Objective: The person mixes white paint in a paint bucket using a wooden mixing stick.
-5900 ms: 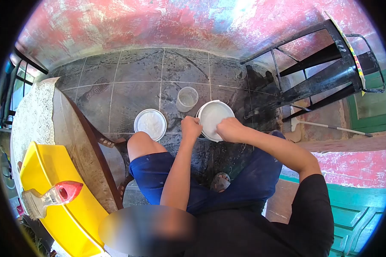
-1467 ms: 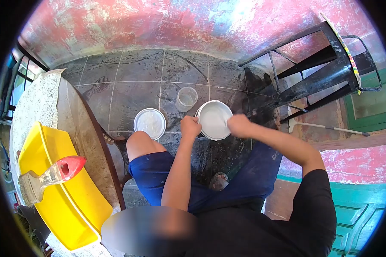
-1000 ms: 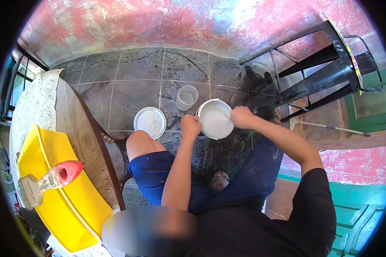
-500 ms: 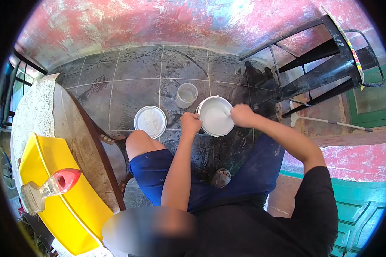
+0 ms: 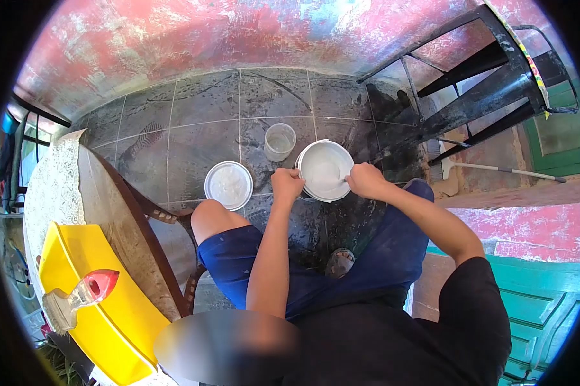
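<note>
A white bucket [image 5: 322, 154] of white paint stands on the dark tiles between my knees. My left hand [image 5: 286, 184] is closed on its left rim. At the lower right rim, my right hand [image 5: 366, 181] is closed around a thin, pale stirring stick [image 5: 344, 179]; its lower end dips into the paint, and its exact kind is hard to make out. Just behind the bucket sits a clear plastic container [image 5: 280, 142] with a little liquid visible inside. To the left, a round white lid [image 5: 229, 185], smeared with paint, lies on the floor.
On my left, a table [image 5: 119, 219] with a lace cloth holds a yellow tray [image 5: 110, 302] and a wide paintbrush [image 5: 81, 297] with a red-tipped handle. A black metal frame [image 5: 483, 106] leans at the right, near a long-handled broom [image 5: 502, 170]. The painted wall rises ahead.
My right hand has moved down along the bucket's right side, taking the stirring stick through the paint. My left hand stays on the rim. The whole view has shifted slightly.
</note>
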Demonstrator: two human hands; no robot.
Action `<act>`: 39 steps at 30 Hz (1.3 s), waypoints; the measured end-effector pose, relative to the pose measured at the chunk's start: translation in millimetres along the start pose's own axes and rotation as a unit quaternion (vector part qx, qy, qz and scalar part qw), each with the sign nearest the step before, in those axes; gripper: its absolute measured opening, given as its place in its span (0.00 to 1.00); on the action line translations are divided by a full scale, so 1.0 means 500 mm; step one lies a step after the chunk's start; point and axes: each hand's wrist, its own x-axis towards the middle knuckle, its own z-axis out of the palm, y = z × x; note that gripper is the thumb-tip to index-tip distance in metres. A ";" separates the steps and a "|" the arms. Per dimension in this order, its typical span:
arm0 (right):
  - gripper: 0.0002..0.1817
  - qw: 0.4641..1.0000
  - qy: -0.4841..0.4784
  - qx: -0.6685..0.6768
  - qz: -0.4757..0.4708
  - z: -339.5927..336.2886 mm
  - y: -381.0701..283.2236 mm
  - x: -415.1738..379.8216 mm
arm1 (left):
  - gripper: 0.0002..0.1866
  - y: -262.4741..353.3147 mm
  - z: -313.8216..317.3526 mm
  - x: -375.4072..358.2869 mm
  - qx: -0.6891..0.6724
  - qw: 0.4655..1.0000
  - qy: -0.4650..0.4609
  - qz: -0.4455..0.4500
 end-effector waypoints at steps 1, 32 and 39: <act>0.16 0.999 -0.012 0.030 -0.005 -0.011 -0.005 -0.004 | 0.07 0.000 -0.002 0.001 0.002 1.000 0.001 0.000; 0.10 0.910 0.211 0.357 -0.019 -0.182 -0.059 -0.112 | 0.09 0.249 -0.060 -0.079 -0.051 0.972 0.051 0.224; 0.08 0.921 0.264 0.257 -0.131 -0.174 -0.086 -0.119 | 0.17 0.318 -0.052 -0.096 -0.072 0.901 0.039 0.426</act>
